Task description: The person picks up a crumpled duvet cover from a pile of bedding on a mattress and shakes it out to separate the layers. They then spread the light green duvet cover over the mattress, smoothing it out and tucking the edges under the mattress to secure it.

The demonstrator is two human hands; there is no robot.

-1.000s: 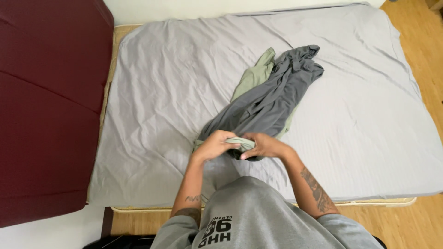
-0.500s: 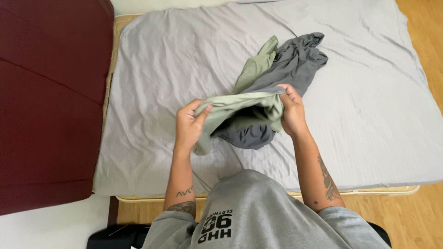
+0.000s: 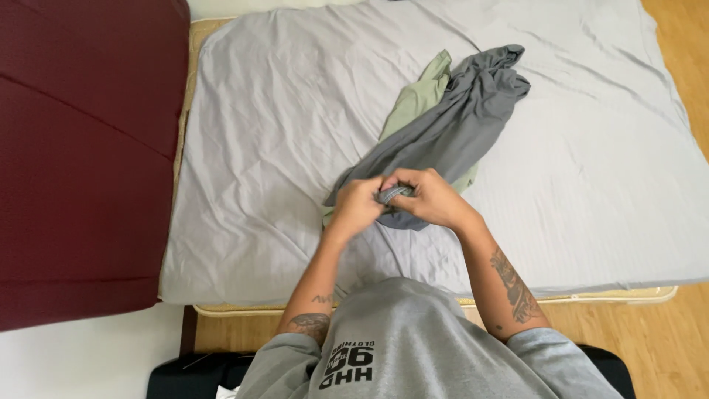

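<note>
A dark grey garment [image 3: 454,122] lies stretched across the bed, running from the far middle down toward me. A pale green garment [image 3: 417,103] lies under it, showing along its left side. My left hand [image 3: 356,207] and my right hand [image 3: 430,198] are close together over the near end of the clothes. Both pinch a bunched edge of the grey garment between the fingers. The fabric under my hands is mostly hidden.
The bed has a wrinkled light grey sheet [image 3: 281,148]. A dark red padded panel [image 3: 81,148] stands along the left of the bed. Wooden floor [image 3: 679,340] shows at the right and near edge. A black object [image 3: 192,373] lies on the floor by my left side.
Half a second ago my hands were apart, holding the green garment's opening spread wide. They have come together low on the bed, now gripping the grey garment's edge.
</note>
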